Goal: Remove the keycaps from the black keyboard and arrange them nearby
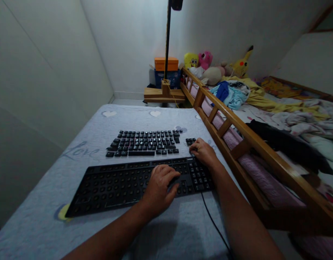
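Left hand [158, 187] rests open on the stripped keyboard [114, 186], right hand [204, 151] curls over keycaps [190, 141] by the mattress's [128, 115] right edge, grip unclear; seating one likely needs squaring.

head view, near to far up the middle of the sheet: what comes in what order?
Black cable → black keyboard → rows of loose keycaps → white heart print → wooden stand base → orange box. Hands left out: both overlap the keyboard.

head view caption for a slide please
Left hand rests on a black keyboard; right hand at loose keycaps beyond it.
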Demonstrator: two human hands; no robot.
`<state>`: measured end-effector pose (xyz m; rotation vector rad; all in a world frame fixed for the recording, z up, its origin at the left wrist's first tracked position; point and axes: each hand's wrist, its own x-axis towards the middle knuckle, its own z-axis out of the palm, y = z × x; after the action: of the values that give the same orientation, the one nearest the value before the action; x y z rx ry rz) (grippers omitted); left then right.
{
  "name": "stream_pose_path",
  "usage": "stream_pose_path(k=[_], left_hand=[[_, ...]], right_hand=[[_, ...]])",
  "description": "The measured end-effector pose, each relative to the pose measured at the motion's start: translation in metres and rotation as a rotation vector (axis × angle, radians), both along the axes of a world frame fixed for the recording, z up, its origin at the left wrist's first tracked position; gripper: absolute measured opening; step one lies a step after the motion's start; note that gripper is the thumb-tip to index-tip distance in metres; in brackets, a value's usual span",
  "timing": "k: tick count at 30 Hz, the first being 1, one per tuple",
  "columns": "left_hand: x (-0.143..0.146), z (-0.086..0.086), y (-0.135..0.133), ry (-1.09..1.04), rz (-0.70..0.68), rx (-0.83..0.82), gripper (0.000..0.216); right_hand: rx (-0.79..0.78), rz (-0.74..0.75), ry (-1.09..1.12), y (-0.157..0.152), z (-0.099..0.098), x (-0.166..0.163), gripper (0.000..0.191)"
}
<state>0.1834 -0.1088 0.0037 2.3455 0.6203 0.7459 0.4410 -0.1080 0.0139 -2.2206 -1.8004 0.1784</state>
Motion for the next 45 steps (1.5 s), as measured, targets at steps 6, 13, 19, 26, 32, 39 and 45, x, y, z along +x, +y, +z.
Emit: stream_pose_path(k=[6, 13, 19, 26, 32, 39, 45], left_hand=[[0.0, 0.0, 0.0, -0.005, -0.004, 0.0, 0.024], [-0.001, 0.0, 0.0, -0.001, -0.002, -0.012, 0.025], [0.0, 0.002, -0.001, -0.008, -0.004, -0.014, 0.025], [0.001, 0.001, 0.0, -0.004, 0.001, -0.015, 0.025], [0.0, 0.0, -0.001, -0.002, 0.003, -0.006, 0.025], [0.0, 0.0, 0.0, -0.008, 0.001, -0.002, 0.025], [0.0, 0.002, -0.001, -0.01, 0.002, -0.001, 0.025]], right_hand=[[-0.034, -0.048, -0.066, -0.001, 0.002, -0.004, 0.016], [-0.019, -0.063, -0.092, 0.001, 0.002, -0.006, 0.013], [-0.028, -0.029, -0.093, 0.0, 0.001, -0.005, 0.021], [-0.047, -0.032, -0.095, 0.003, 0.0, -0.006, 0.02], [-0.038, -0.039, -0.098, 0.002, 0.0, -0.005, 0.018], [-0.036, -0.05, -0.084, 0.002, -0.001, -0.004, 0.02], [0.222, -0.073, 0.13, -0.006, 0.01, 0.005, 0.018]])
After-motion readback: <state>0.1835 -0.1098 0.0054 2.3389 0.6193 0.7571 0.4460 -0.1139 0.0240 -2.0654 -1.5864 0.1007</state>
